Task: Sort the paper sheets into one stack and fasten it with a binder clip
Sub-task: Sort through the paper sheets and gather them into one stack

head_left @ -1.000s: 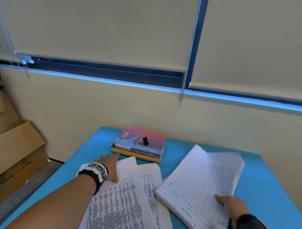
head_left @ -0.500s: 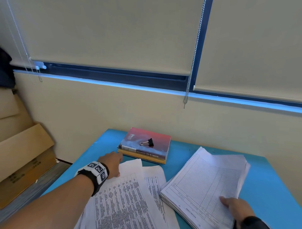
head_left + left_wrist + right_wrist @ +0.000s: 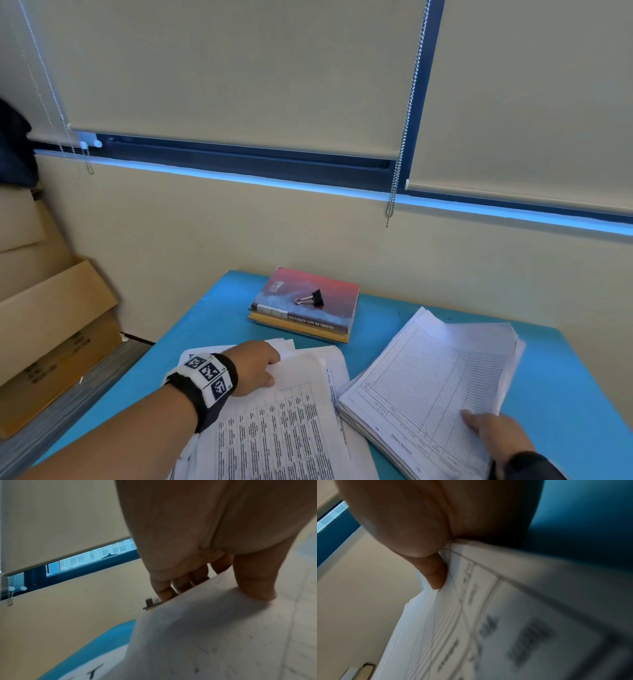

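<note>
Loose printed sheets [image 3: 284, 421] lie fanned on the blue table [image 3: 205, 329] at the near left. My left hand [image 3: 270, 368] pinches their far edge, thumb [image 3: 254, 588] on top and fingers [image 3: 164, 593] curled behind the raised edge. A thick stack of lined forms [image 3: 431, 383] lies to the right. My right hand [image 3: 479, 421] holds its near right corner, thumb [image 3: 435, 577] on top and the other fingers hidden beneath. A black binder clip [image 3: 313, 298] rests on a red book [image 3: 335, 308] at the table's far side, apart from both hands.
The red book lies on a yellow one against the cream wall [image 3: 308, 233]. Cardboard boxes [image 3: 51, 325] stand on the floor left of the table. A blind's bead chain [image 3: 394, 192] hangs above the table's far edge.
My left hand has slid right from the sheets' far left corner to their far edge and taken hold of it, lifting it slightly. The right hand stays on the lined stack.
</note>
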